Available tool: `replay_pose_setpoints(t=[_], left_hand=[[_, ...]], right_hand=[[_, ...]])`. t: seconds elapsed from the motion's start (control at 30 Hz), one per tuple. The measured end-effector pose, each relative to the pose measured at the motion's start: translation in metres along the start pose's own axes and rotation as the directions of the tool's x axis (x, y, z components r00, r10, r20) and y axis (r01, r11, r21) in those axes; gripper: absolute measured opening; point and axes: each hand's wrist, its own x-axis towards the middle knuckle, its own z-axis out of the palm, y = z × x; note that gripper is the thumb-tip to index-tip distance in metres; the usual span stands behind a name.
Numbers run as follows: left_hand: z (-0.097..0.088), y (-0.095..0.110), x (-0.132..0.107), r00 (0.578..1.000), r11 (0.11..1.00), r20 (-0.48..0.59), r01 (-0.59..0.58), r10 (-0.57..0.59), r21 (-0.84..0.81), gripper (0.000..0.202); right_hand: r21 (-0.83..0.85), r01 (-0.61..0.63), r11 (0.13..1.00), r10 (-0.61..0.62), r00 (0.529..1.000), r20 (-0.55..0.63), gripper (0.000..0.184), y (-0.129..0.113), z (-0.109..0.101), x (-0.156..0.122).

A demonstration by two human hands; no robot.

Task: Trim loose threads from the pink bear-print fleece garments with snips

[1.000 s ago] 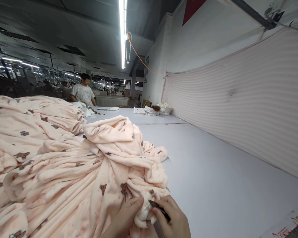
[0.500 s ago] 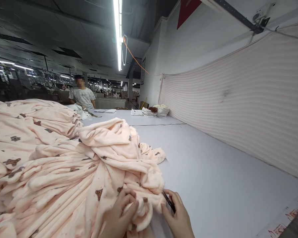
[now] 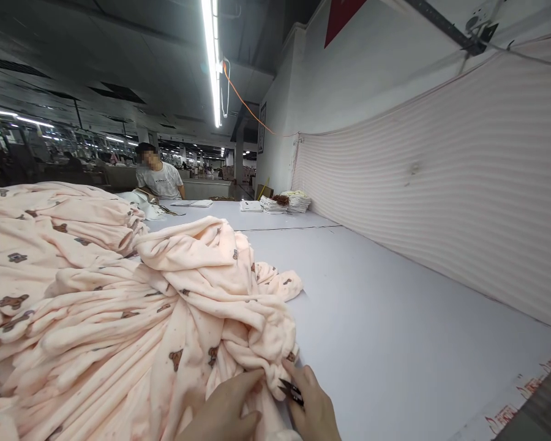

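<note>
Pinches a fold of the pink fabric (image 3: pixel 165 306), heaped on the white table (image 3: pixel 395 318), in the closed left hand (image 3: pixel 224 410), grips snips (image 3: pixel 291 391) in the curled right hand (image 3: pixel 314 411), seemingly trimming; calls for a taut fold.

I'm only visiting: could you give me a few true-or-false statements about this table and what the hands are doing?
1. The right hand holds small dark snips. True.
2. The pink fabric is printed with flowers. False: the print is of small brown bear-like figures.
3. The left hand holds the pink fabric beside the snips. True.
4. The table is dark green. False: it is white.
5. Another person is at the table's far end. True.
</note>
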Motion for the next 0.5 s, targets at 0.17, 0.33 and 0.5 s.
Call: replay_pose_setpoints(t=[0.17,0.33,0.5], left_hand=[[0.0,0.002,0.001,0.999,0.999,-0.017,0.032,-0.032,-0.002,0.033],[0.022,0.01,0.014,0.967,0.998,-0.255,-0.002,0.019,0.066,0.033],[0.036,0.009,0.021,0.861,0.977,-0.463,-0.207,0.209,0.057,0.025]], right_hand=[[0.389,-0.163,0.907,0.197,0.979,-0.05,0.013,-0.014,-0.003,0.021],[0.696,-0.381,0.608,0.421,0.899,0.125,0.038,-0.024,0.007,0.03],[0.567,-0.238,0.788,0.334,0.94,-0.069,0.033,-0.043,0.0,0.018]])
